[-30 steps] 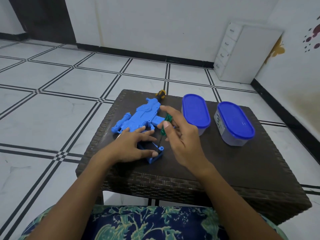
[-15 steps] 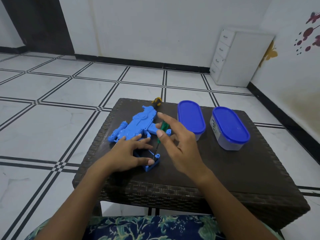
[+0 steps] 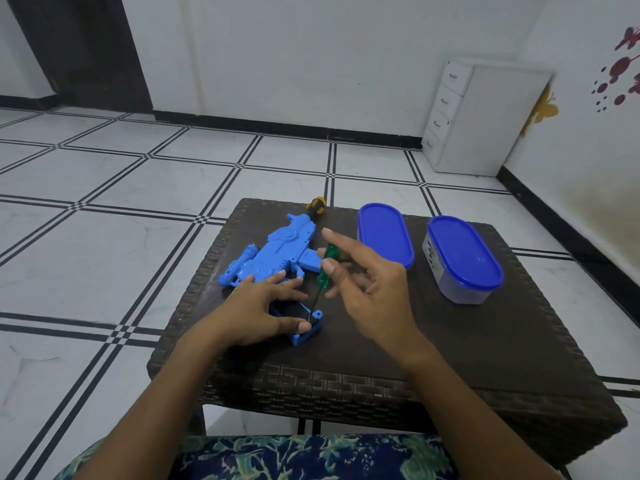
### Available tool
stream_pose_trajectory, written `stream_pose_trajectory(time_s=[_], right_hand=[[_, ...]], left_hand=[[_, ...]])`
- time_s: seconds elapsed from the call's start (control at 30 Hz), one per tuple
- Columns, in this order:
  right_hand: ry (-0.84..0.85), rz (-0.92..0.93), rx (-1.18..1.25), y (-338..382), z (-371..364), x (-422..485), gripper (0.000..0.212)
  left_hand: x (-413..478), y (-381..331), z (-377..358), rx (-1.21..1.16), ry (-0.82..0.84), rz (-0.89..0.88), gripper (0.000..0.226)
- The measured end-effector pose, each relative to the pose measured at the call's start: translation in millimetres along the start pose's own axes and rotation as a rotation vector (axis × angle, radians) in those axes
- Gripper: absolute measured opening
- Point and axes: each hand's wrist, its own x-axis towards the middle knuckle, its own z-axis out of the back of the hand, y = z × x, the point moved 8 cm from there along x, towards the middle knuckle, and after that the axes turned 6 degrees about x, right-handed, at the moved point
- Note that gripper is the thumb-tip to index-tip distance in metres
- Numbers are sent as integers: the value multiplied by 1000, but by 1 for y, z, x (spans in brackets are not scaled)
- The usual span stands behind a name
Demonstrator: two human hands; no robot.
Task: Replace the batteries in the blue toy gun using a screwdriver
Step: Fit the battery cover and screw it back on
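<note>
Plastic, light and likely skiddy: the blue toy gun (image 3: 277, 251) lies flat on the left half of the table (image 3: 450, 341). Left hand (image 3: 256, 310) spreads straight fingers across its grip, pinning it. Right hand (image 3: 374, 292) pinches the green screwdriver (image 3: 325, 268) by its handle, tip planted at the grip's near end.

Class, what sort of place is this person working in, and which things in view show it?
Probably a room in a home: white tiled floor, a small white drawer unit, and a low dark woven table.
</note>
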Motion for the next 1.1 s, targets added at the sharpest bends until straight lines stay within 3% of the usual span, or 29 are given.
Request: stream_pose_trajectory(time_s=[0.6,0.7,0.83,0.93,1.1], right_hand=[[13,-65,82,-2,0,-2,47],[-40,-63,78,0,6,-2,43],[24,-85,119,-2,-1,-3,47],[13,-79,113,1,0,-2,46],[5,-77,128,1,2,-1,41]], left_hand=[[1,2,0,-17,3,0,51],[1,2,-1,-12,7,0,65],[0,2,-1,-12,21,-9,83],[-1,-1,-1,-7,27,-13,79],[0,0,1,1,9,3,53]])
